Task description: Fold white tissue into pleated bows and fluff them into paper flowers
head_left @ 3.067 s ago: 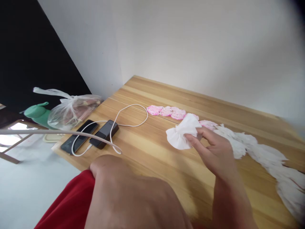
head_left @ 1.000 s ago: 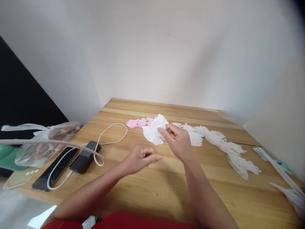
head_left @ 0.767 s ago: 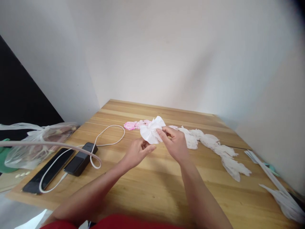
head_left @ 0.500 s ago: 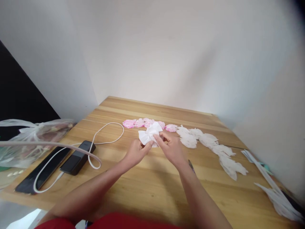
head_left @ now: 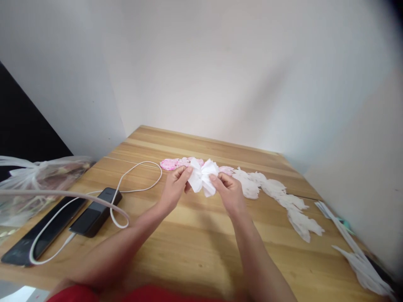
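Note:
A white tissue-paper flower is held up above the middle of the wooden table, its folded petals fanned out. My left hand pinches its left edge between thumb and fingers. On the opposite edge, my right hand has a similar pinch. Behind the flower lie several pink-tinted paper flowers, partly hidden by it and by my hands. A row of white paper flowers runs from beside my right hand toward the right side of the table.
At the left, a black power bank with a looping white cable sits beside a dark flat phone-like object. A clear plastic bag is at the far left. White strips and crumpled white paper lie along the right edge.
My hands have moved apart, from close together under the flower to its opposite edges. The flower is spread wider and faces me more. The view has shifted slightly.

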The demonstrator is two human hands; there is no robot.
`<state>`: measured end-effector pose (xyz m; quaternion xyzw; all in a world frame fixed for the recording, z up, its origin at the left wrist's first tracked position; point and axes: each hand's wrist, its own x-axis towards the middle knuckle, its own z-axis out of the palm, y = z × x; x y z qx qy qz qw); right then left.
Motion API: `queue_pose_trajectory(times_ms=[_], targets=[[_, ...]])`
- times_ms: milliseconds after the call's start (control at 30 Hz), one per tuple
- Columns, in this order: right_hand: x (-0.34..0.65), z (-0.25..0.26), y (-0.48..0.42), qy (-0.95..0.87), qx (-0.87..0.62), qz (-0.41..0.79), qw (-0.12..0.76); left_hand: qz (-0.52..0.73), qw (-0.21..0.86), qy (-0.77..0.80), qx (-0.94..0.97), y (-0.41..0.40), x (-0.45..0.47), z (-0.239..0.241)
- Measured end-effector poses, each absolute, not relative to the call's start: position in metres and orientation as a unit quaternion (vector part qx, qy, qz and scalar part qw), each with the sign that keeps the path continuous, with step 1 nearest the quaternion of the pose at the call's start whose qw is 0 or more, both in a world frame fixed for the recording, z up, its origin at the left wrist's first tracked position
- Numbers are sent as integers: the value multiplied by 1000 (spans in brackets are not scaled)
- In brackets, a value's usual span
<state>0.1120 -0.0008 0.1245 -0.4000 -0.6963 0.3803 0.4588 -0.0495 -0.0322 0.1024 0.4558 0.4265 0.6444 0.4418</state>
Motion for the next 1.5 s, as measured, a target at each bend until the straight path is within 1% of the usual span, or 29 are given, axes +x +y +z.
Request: queue_pose_trajectory(times_ms=[200, 300, 433, 567, 700, 767, 867, 900, 967, 1100, 1233, 1300, 1400, 1500], targets=[[101, 133, -2, -737, -428, 214, 478, 664, 370, 456, 463, -25, -35, 105], [98, 131, -2, -759, -421, 178, 463, 678, 366, 460, 441, -18, -35, 104], [101, 128, -1, -759, -416, 219, 451, 687, 355, 458, 437, -14, -38, 99], [103, 127, -2, -746, -432, 256, 437, 665, 331, 480, 468, -18, -37, 94], [103, 126, -3, -727, -432, 266, 462, 659, 323, 479, 482, -20, -36, 90], [104, 126, -2, -710, -430, 293, 474, 668, 363, 454, 464, -20, -35, 91], [106, 127, 0, -694, -416, 340, 479, 673, 457, 406, 416, -20, -34, 95], [106, 127, 0, -694, -412, 344, 480, 674, 474, 395, 407, -21, -33, 97], [107, 127, 0, -700, -412, 331, 480, 676, 471, 387, 414, -21, -34, 101], [107, 127, -2, -724, -417, 266, 480, 665, 380, 446, 463, -18, -40, 103], [107, 127, -2, -755, -406, 265, 441, 646, 298, 497, 497, -18, -41, 99], [106, 127, -2, -759, -413, 257, 433, 627, 229, 520, 533, -21, -41, 98], [105, 125, -2, -760, -418, 207, 453, 602, 122, 521, 592, -25, -38, 96], [103, 122, -3, -759, -409, 141, 486, 599, 66, 498, 624, -27, -36, 93]])
